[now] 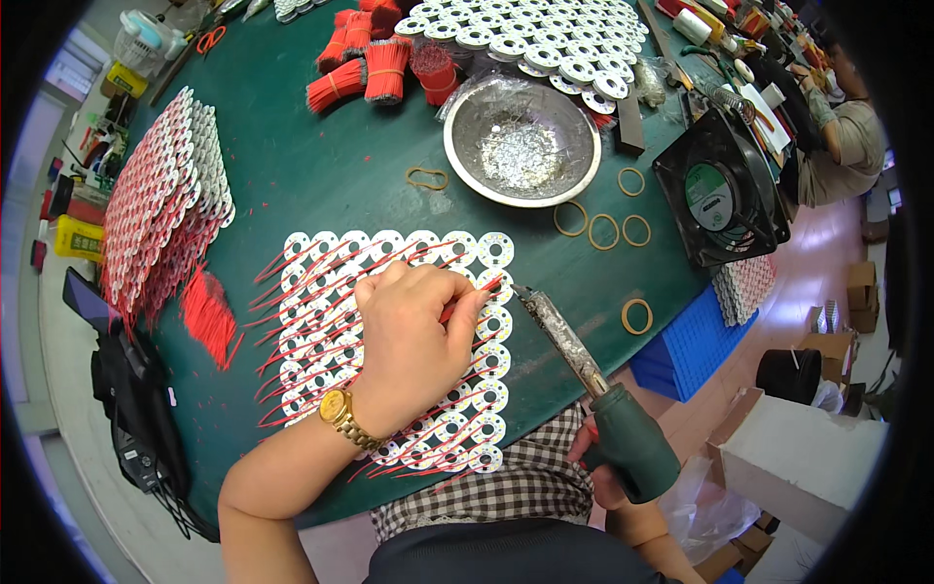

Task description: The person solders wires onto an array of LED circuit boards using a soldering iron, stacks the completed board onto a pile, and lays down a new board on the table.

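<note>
My left hand (pixel 418 326) is over a panel of round white LED circuit boards (pixel 494 397) with centre holes, laid in rows. Its thumb and fingers pinch red wires (pixel 494 283), their ends at a board in the right-hand column. Many boards in the panel have red wires trailing left. My right hand (pixel 595 462), partly hidden behind the handle, grips a soldering iron (pixel 630 443) with a thick green handle and a long metal shaft. The iron's dark tip points up and left, close beside the board at the pinched wires; whether it touches is too small to tell.
A metal bowl (pixel 454 146) with silvery bits stands ahead, rubber bands (pixel 603 232) beside it. Bundled red wires (pixel 386 73) and stacked white boards (pixel 574 49) lie beyond. A black fan (pixel 720 190) is right; wired boards (pixel 161 200) and loose wires (pixel 207 313) are left. Another person (pixel 851 136) sits far right.
</note>
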Demonstrator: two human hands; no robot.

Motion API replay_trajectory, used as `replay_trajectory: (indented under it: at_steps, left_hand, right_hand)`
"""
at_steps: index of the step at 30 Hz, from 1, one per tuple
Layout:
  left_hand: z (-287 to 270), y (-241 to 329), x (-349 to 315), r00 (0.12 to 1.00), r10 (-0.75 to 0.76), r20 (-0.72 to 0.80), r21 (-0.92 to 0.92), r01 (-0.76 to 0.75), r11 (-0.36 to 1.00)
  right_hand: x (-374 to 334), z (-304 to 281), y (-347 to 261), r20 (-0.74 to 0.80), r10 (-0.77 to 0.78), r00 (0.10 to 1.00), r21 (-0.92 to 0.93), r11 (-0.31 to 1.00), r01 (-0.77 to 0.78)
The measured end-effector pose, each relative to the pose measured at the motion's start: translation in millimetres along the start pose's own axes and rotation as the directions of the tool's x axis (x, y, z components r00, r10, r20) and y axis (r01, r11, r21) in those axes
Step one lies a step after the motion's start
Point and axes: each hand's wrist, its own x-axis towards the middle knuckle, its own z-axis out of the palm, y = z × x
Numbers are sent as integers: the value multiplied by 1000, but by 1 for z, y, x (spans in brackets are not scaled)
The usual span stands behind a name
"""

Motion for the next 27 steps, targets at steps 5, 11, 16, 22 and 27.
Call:
replay_trajectory:
  at_steps: [5, 11, 16, 22, 27]
  left_hand:
    - [1, -2, -1, 1000, -1, -2, -2, 1, 1000]
    - [1, -1, 0, 1000, 8, -3, 10, -8, 1000]
    - [2, -2, 0, 1000, 17, -16, 6, -17, 1000]
    - [1, -2, -1, 1000, 16, -7, 0, -16, 1000]
    - [0, -3, 0, 999, 17, -33, -11, -17, 1000]
  right_hand:
    - [8, -5, -10, 60, 54, 997, -76, 996, -49]
    - [4, -8, -1, 83, 105, 991, -192, 978, -87]
    - [0, -12, 5, 135, 95, 986, -210, 976, -65]
    - [13, -7, -26, -1, 99, 995, -143, 985, -98]
    - [22, -8, -22, -23, 99, 995, -112, 989, -101]
